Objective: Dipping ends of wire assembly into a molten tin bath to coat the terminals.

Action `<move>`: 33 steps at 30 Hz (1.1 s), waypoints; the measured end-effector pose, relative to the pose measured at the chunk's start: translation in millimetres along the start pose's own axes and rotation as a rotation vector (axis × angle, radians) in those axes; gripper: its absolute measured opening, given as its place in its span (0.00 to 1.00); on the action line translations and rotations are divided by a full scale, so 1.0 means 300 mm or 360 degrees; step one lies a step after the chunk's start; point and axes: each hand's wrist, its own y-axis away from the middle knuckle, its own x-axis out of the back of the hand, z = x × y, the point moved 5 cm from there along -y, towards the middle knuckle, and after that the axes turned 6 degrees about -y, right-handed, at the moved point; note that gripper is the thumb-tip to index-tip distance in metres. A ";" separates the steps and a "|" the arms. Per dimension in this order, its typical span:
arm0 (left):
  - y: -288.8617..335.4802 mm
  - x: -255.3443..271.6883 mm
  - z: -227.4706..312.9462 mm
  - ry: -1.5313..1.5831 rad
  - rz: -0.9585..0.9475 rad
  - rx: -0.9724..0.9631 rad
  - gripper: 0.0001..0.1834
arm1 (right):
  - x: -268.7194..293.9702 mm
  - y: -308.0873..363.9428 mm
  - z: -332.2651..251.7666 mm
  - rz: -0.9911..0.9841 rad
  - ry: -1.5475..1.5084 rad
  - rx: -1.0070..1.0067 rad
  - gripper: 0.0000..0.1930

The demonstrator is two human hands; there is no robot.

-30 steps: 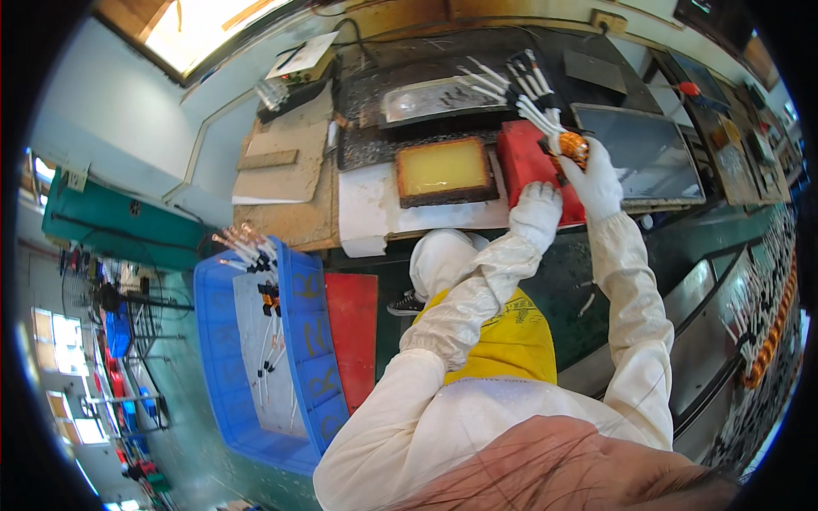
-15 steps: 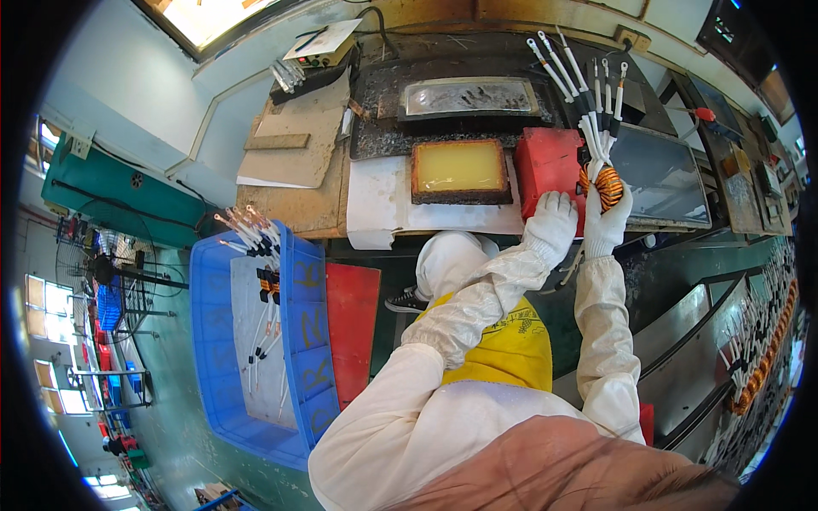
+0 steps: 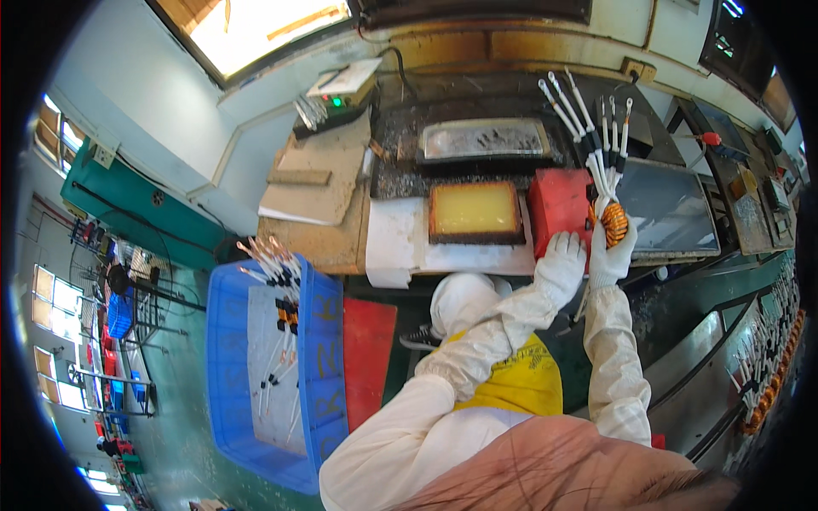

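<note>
My right hand (image 3: 610,255), in a white glove, grips a copper-wound ring coil (image 3: 614,225) at the front right of the workbench. White-sleeved leads (image 3: 604,162) with black bands and metal lug ends stand up from the coil and fan out away from me. My left hand (image 3: 562,258), gloved too, lies with fingers extended against the front of a red box (image 3: 555,204). No object shows in it. The coil sits beside the box's right side; the right palm hides part of it.
Left of the red box is a framed tray (image 3: 475,210) of yellowish material. Behind it lies a grey-topped rectangular pan (image 3: 486,139). A dark panel (image 3: 669,204) is at right. A blue bin (image 3: 319,375) with similar wired coils stands on the floor at left. More coils (image 3: 771,375) line the right side.
My view has tilted, so the bench and bin sit lower in the picture. The right hand still grips the coil, and the left stays at the red box.
</note>
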 end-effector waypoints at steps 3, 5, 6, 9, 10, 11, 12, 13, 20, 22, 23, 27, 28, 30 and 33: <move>0.001 0.008 0.012 -0.0007 -0.0038 -0.0046 0.25 | 0.008 0.000 -0.014 -0.0029 0.0004 -0.0072 0.28; 0.016 0.003 -0.004 -0.0039 -0.0057 -0.0048 0.27 | -0.012 0.015 -0.014 -0.0077 -0.0040 -0.0100 0.29; 0.015 -0.009 0.005 -0.0027 -0.0068 -0.0065 0.28 | 0.001 0.012 -0.006 -0.0076 0.0008 -0.0075 0.29; 0.019 -0.028 0.018 0.0015 -0.0155 -0.0099 0.33 | 0.021 0.015 0.015 -0.0034 0.0025 -0.0090 0.29; 0.018 -0.025 0.015 0.0023 -0.0161 -0.0099 0.33 | 0.020 0.015 0.014 -0.0036 0.0013 -0.0125 0.29; 0.016 -0.020 0.012 0.0009 -0.0141 -0.0108 0.33 | 0.019 0.012 0.000 -0.0027 -0.0004 -0.0108 0.29; 0.014 -0.023 0.008 0.0032 -0.0173 -0.0102 0.32 | 0.018 0.010 -0.012 -0.0044 0.0020 -0.0105 0.29; 0.014 -0.027 0.003 0.0059 -0.0206 -0.0095 0.32 | 0.014 0.010 -0.020 -0.0063 0.0047 -0.0102 0.29; 0.006 -0.018 -0.012 0.0078 -0.0224 -0.0108 0.30 | 0.001 0.007 -0.046 -0.0079 0.0109 -0.0003 0.26; 0.011 -0.020 -0.018 0.0084 -0.0214 -0.0108 0.30 | -0.002 0.008 -0.049 -0.0070 0.0081 -0.0047 0.27; 0.012 -0.021 -0.017 0.0092 -0.0210 -0.0104 0.30 | -0.002 0.008 -0.046 -0.0066 0.0055 -0.0097 0.28; 0.016 -0.032 -0.033 0.0047 -0.0252 -0.0064 0.32 | -0.023 0.014 -0.038 -0.0062 0.0036 -0.0084 0.28; 0.014 -0.035 -0.029 0.0001 -0.0261 -0.0051 0.33 | -0.019 0.007 -0.011 -0.0094 -0.0003 -0.0036 0.28; 0.013 -0.021 -0.024 0.0038 -0.0223 -0.0058 0.35 | -0.014 0.006 -0.006 -0.0115 0.0069 -0.0040 0.28; -0.004 0.003 0.028 0.0171 -0.0327 -0.0135 0.36 | 0.025 0.002 -0.005 -0.0102 -0.0135 -0.0106 0.27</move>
